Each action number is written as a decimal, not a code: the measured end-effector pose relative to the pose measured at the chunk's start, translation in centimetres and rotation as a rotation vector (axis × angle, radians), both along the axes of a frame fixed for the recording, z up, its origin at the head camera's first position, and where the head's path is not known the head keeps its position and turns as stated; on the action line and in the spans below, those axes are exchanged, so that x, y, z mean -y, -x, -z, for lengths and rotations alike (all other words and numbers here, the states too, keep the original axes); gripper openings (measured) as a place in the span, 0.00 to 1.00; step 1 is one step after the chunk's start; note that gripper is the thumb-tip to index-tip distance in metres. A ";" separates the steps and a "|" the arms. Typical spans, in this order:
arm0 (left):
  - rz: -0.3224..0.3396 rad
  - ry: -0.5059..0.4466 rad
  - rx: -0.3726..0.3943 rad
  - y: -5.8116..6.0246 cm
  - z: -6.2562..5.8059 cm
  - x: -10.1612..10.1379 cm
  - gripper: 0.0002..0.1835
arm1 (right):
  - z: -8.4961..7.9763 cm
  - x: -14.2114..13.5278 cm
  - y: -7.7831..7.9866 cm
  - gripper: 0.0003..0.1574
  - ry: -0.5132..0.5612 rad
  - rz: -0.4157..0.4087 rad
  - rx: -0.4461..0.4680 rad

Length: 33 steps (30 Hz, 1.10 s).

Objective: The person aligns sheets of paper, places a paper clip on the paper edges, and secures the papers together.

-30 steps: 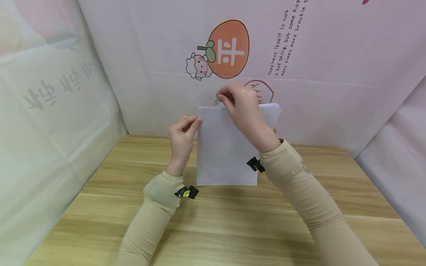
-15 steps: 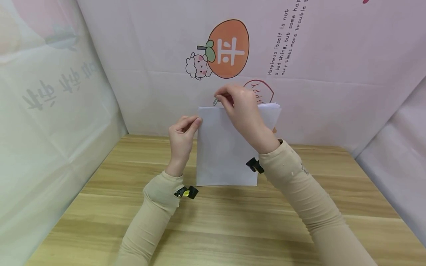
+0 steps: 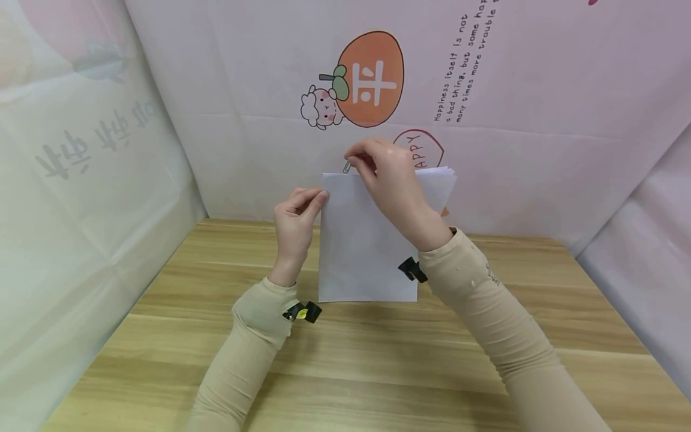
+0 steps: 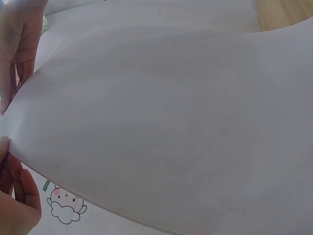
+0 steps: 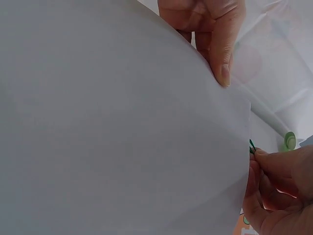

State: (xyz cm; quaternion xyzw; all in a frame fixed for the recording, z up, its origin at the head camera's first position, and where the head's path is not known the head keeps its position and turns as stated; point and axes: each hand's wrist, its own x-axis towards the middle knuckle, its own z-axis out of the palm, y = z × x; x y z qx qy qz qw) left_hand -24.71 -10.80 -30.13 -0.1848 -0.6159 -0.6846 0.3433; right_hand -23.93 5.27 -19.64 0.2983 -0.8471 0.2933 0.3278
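A stack of white paper sheets (image 3: 367, 246) stands upright above the wooden table, its front sheet facing me in the head view. At its upper left edge my left hand (image 3: 294, 225) pinches the sheets between thumb and fingers. My right hand (image 3: 396, 186) is over the top edge and pinches a small paper clip (image 3: 346, 167) between thumb and forefinger. The clip hangs close to the paper's top edge; whether it touches is unclear. In the right wrist view the clip shows green (image 5: 252, 145) beside the sheet's edge, partly hidden by the fingers and paper.
The wooden table (image 3: 345, 372) lies below the hands. Pale printed cloth (image 3: 259, 72) with a cartoon sheep and orange fruit hangs behind, and more cloth covers both sides. A black camera mount (image 3: 412, 270) sits at the right wrist, another (image 3: 310, 312) at the left.
My right hand and the paper clip have shifted slightly left along the top edge of the paper. My left hand and the stack have stayed nearly still.
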 end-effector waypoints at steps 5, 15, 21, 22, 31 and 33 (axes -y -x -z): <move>-0.004 0.000 0.007 0.0 0.0 0.0 0.10 | 0.1 0.1 0.1 0.09 -0.003 -0.005 -0.015; 0.001 -0.009 0.011 0.0 -0.1 -0.1 0.11 | 0.3 0.0 0.1 0.08 -0.006 -0.022 -0.021; -0.010 -0.001 0.018 0.1 -0.2 -0.1 0.10 | 0.3 0.0 0.2 0.08 -0.007 -0.030 -0.017; -0.011 -0.001 0.025 0.1 -0.2 -0.1 0.10 | 0.4 0.0 0.2 0.08 -0.006 -0.032 -0.017; -0.009 -0.006 0.050 0.0 -0.4 -0.2 0.09 | 0.4 0.0 0.1 0.07 0.005 -0.060 -0.024; -0.012 -0.004 0.043 0.0 -0.4 -0.2 0.09 | 0.4 0.0 0.1 0.07 0.002 -0.060 -0.023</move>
